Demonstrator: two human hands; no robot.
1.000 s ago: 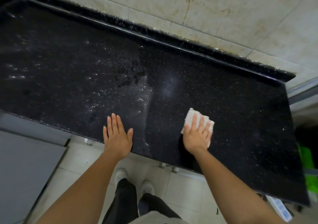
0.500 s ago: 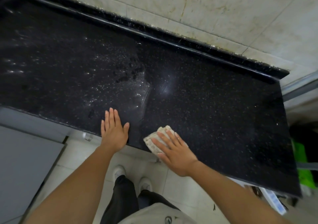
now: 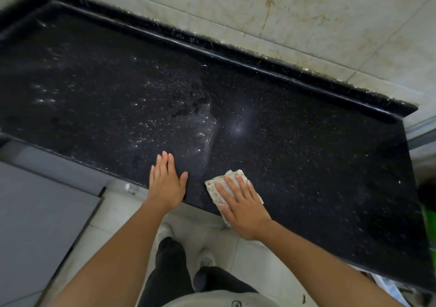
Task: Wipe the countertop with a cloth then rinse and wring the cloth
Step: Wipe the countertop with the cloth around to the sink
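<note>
While palm-down on cloth (image 3: 215, 194), right hand (image 3: 243, 210) flat.

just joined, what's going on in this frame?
A person is wiping a black countertop. The right hand presses a folded cloth flat against the surface near the front edge. The left hand rests flat on the counter just beside it. A wet patch with droplets covers the area left of the cloth, while the right side looks drier. No sink is in view, so rinsing and wringing are not yet done.
</note>
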